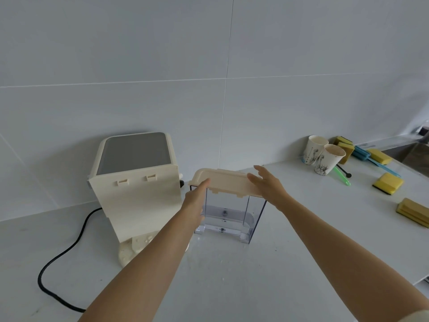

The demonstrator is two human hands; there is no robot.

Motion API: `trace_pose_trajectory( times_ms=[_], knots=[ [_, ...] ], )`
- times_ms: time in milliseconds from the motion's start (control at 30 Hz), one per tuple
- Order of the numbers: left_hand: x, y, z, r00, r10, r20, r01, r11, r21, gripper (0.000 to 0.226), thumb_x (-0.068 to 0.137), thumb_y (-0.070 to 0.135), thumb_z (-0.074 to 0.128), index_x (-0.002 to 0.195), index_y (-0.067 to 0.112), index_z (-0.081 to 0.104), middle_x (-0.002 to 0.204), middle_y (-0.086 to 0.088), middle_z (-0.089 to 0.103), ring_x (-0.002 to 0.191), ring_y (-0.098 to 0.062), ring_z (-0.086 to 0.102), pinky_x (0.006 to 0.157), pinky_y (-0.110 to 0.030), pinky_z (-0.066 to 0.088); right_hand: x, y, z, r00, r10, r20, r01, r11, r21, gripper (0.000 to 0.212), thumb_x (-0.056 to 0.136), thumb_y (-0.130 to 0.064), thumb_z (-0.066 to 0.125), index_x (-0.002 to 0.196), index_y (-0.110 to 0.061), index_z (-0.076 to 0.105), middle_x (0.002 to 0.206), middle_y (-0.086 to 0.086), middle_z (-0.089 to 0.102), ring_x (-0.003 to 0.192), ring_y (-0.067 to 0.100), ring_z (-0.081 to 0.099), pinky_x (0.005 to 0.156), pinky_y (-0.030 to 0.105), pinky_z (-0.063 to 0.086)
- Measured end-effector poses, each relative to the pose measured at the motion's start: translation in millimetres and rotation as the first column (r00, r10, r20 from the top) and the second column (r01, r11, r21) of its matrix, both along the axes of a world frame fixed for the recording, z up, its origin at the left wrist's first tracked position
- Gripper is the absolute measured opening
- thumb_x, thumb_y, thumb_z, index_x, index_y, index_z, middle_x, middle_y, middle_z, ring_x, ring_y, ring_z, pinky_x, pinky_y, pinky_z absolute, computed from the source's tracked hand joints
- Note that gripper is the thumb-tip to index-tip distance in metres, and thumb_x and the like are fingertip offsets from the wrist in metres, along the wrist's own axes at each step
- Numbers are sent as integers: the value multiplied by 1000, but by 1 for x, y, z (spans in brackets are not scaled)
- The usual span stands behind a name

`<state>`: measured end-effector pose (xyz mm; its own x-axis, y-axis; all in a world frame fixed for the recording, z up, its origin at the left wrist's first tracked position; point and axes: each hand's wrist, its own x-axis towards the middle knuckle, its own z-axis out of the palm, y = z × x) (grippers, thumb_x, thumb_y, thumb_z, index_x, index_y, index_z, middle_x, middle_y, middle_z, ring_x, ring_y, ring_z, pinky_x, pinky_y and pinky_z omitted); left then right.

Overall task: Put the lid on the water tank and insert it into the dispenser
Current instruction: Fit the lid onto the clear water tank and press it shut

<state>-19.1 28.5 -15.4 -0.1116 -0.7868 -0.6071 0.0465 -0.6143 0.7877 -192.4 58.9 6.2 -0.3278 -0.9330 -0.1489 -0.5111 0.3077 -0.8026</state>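
Here both hands, the left hand (pixel 197 196) and right hand (pixel 267 184), are lying flat and open against the ends of the lid (pixel 224 181), which is sitting on the clear tank (pixel 232 212) beside the dispenser (pixel 137 182). The tank is looking stiff, light and slick, so gripping its side walls seems wisest.

Both bare arms reached forward, nearly straight. The left hand (pixel 196 198) and right hand (pixel 269 184) faced each other, fingers extended and open, palms turned inward.
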Motion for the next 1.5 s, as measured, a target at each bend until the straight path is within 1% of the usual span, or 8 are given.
trace_pose_trajectory(
  times_ms=[100,433,600,900,1000,1133,1333,1500],
  knots=[
    [-7,-5,-4,999,33,27,-32,999,-20,62,82,46,56,133,15,38,108,-6,45,100,-27,44,93,-34,39,-1,-4,-4,998,-27,53,26,999,21,49,92,-30,44,137,-15,34,139,12,43,113,27,48,80,29,37],
    [-19,-19,-11,991,123,48,-121,992,-46,56,85,38,53,130,8,38,71,-1,34,58,-17,28,58,-27,33,-11,-3,-6,996,68,-50,-64,995,73,33,88,-26,47,112,-4,52,98,8,54,86,21,49,60,23,37],
    [-21,-22,-8,994,106,41,-102,991,-81,54,88,41,48,127,5,42,110,-17,55,87,-21,39,77,-32,34,-17,0,-9,996,83,-16,-81,992,102,31,83,-34,58,97,-7,51,94,6,56,83,20,52,76,35,49],
    [-24,-38,-2,989,42,140,-20,987,-160,29,92,37,40,79,14,53,74,2,44,81,-23,43,72,-29,40,6,16,-8,979,164,-118,-151,982,118,43,73,-43,67,62,-19,34,78,6,55,69,22,51,62,31,41],
    [-26,-43,-1,988,35,147,-9,984,-177,29,91,39,42,90,13,54,80,-1,51,87,-24,49,82,-31,46,21,22,-7,972,206,-111,-193,974,117,43,73,-45,67,62,-21,32,80,7,58,76,26,60,65,33,45],
    [-29,-43,8,968,-44,246,89,981,-175,34,92,41,37,96,11,52,70,0,48,68,-18,49,56,-25,35,41,29,-10,972,206,-112,-196,976,91,42,77,-45,62,62,-24,28,78,4,57,75,23,59,56,25,40],
    [-27,-43,14,930,-168,326,239,952,-191,38,92,45,35,94,12,54,74,-2,51,65,-15,48,56,-25,34,48,29,-13,962,213,-171,-193,973,126,38,81,-50,51,65,-19,34,88,13,65,84,30,66,68,40,51],
    [-21,-40,23,971,-101,216,165,940,-300,26,89,34,45,67,21,50,74,2,48,70,-16,44,68,-28,36,35,20,6,917,203,-343,-171,978,121,37,86,-46,43,66,-15,41,72,4,57,66,23,53,58,32,40]
  ],
)
